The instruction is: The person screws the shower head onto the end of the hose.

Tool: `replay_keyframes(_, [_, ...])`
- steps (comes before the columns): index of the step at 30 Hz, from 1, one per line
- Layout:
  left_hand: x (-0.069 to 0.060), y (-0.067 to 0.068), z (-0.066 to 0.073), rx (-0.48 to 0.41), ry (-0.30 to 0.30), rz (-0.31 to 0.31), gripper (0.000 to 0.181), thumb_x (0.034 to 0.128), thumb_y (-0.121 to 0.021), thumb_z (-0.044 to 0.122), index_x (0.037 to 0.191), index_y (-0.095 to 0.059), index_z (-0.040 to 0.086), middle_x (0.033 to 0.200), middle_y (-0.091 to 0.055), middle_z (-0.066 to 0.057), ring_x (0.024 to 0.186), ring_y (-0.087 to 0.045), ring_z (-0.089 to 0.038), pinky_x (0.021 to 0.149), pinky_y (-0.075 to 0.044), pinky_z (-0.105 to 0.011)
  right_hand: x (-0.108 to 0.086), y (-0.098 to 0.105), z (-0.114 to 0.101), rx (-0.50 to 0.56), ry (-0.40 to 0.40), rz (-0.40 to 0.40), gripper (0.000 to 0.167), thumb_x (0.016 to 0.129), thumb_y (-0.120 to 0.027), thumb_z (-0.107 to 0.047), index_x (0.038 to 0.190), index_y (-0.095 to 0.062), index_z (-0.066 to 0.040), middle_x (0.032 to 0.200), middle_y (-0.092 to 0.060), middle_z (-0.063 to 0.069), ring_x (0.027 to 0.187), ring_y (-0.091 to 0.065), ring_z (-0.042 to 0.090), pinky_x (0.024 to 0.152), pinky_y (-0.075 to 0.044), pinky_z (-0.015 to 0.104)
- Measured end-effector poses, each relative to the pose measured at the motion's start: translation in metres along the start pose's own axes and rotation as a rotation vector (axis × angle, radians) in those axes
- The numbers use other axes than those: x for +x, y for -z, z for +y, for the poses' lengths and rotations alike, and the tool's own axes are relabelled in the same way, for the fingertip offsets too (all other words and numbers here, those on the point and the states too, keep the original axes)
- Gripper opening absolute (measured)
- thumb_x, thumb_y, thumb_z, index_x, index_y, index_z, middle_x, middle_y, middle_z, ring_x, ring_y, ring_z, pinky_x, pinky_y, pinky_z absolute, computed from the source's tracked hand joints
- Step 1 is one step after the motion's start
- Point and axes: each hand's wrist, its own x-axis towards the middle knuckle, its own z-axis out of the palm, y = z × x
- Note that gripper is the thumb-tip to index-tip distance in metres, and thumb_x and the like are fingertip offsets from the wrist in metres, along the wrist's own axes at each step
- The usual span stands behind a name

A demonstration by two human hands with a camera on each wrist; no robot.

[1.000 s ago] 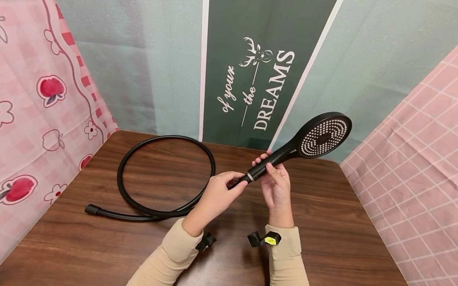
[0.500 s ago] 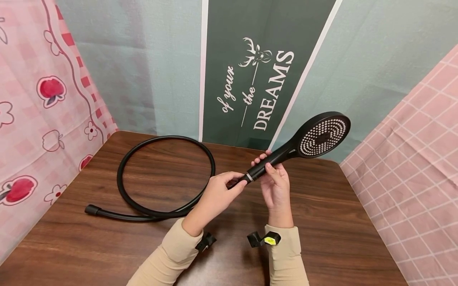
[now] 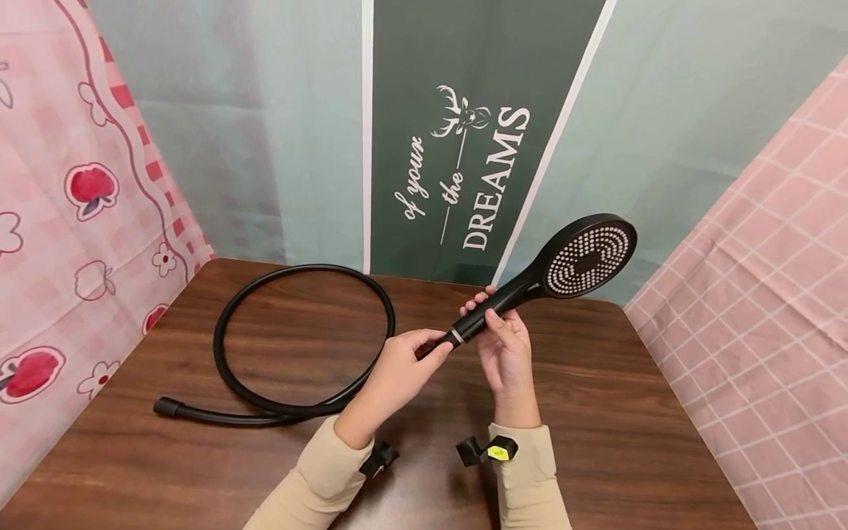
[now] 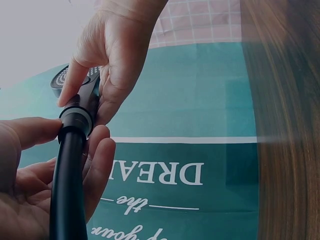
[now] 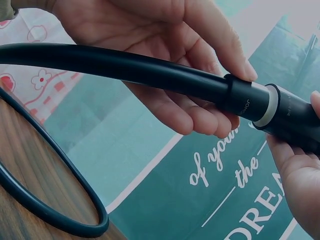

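Note:
A black handheld shower head [image 3: 589, 258] with pale nozzles is held up off the table, tilted toward the upper right in the head view. My right hand [image 3: 509, 346] grips its handle [image 3: 486, 313], thumb on the near side and fingers behind. My left hand [image 3: 400, 372] pinches the end connector [image 5: 246, 99] of a black shower hose [image 3: 218, 346] between thumb and fingers. Connector and handle meet end to end, with a light grey ring [image 5: 270, 106] showing at the joint. Whether the threads are engaged cannot be seen.
The hose lies in one loop on the brown wooden table [image 3: 583, 412], its other end fitting [image 3: 168, 406] at the left. A green and grey printed cloth [image 3: 311, 147] hangs behind. Pink patterned cloths [image 3: 762, 294] stand at both sides.
The head view has shifted slightly, so the scene sits a little lower and further left. Both hands keep the same hold on the shower head and the hose connector.

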Motion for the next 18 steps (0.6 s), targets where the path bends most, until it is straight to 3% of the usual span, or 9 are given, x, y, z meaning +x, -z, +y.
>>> replay_keyframes(18, [0.0005,0.0008,-0.0034,-0.008,-0.016,-0.015,0.024,0.0960,-0.067,0.024,0.114,-0.073,0.009,0.095,-0.071,-0.004,0.077,-0.059,-0.010,0.069,-0.051,-0.023,-0.0010,-0.0015,-0.0007,0.004,0.000,-0.001,0.026,0.101,-0.043,0.006,0.125,-0.052,0.001,0.109,-0.069,0.009,0.102,-0.071,0.019,0.099,-0.053,0.034])
